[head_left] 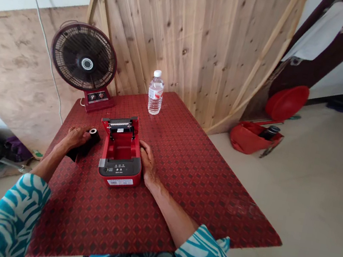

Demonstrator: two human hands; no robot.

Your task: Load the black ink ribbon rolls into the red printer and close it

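Note:
A small red and black thermal printer [122, 162] stands on the patterned red table [181, 183] with its lid [121, 125] raised at the back. The red compartment inside shows no roll, and a roller is visible under the lid. To the printer's left, my left hand [74, 140] is closed on a black roll [94, 139] with a pale core, some dark material hanging below the fingers. Against the printer's right side lies my right hand [149, 164], its fingers curled along the casing; the thumb is hard to make out.
A dark red table fan [85, 60] stands at the back left, with a clear water bottle [155, 94] at the back edge. Behind leans a round wooden board [187, 38]. A red bag [249, 138] and a red basin [287, 102] are to the right.

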